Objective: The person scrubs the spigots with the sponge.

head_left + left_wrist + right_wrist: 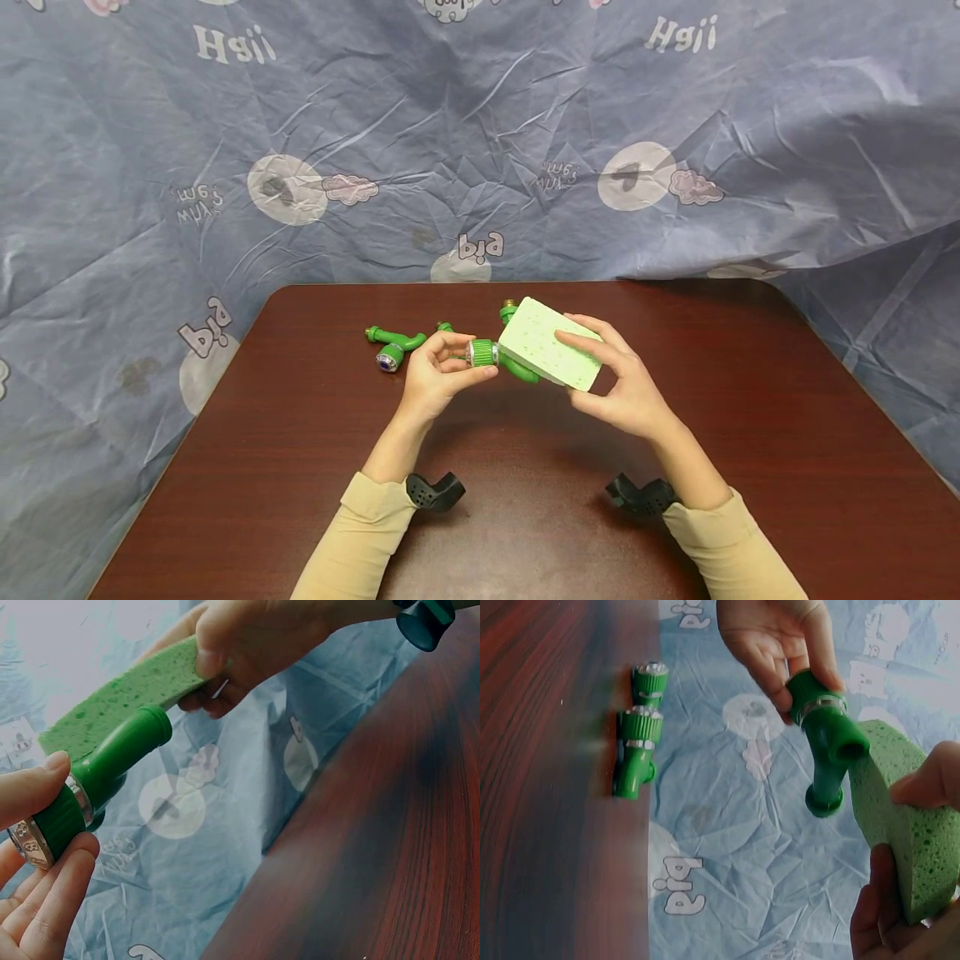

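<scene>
Head view only: whole brown surface, both hands raised above its centre, a second green fitting lying near the far edge, left of centre. Right wrist view only: open spout end of the held green faucet, plus what looks like two green fittings lying side by side on the surface. Left wrist view only: metal ring behind the faucet's knurled cap.

Left hand: thumb and fingers curled, pinching the knurled cap of the faucet.
Right hand: thumb below, fingers on top, gripping the green sponge. Sponge face just beside the faucet body; contact not clear.

Near half of the surface bare ahead of the sleeves; wide bare margins toward left and right edges. Wrinkled blue cloth behind the far edge.
</scene>
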Demonstrator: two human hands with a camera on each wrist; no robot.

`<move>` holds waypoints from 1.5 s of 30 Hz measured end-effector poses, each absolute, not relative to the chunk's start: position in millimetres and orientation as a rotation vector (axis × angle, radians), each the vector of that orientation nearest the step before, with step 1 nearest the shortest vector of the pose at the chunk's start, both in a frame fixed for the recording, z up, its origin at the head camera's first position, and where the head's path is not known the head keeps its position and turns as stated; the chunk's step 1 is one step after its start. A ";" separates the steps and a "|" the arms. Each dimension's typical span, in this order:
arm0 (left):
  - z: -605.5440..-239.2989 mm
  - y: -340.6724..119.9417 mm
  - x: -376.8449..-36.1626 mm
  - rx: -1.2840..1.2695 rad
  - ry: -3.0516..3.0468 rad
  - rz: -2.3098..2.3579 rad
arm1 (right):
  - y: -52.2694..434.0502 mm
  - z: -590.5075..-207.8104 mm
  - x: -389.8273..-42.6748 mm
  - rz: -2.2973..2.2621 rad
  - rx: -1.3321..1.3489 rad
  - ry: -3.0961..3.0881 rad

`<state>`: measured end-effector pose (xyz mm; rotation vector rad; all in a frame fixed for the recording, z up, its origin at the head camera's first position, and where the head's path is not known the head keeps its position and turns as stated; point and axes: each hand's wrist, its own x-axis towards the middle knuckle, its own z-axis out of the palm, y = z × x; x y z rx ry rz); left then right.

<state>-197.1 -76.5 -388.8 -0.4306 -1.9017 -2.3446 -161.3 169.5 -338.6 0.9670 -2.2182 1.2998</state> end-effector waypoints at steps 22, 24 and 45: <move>-387.9 -76.4 -196.8 -0.426 -1.935 -2.366 | 161.9 -337.3 -155.9 1.351 1.005 -2.161; -387.8 -76.6 -196.3 -0.438 -1.949 -2.357 | 160.8 -337.9 -155.7 1.358 1.007 -2.177; -390.3 -76.8 -196.0 -0.571 -2.048 -2.318 | 161.5 -336.5 -156.8 1.343 0.998 -2.177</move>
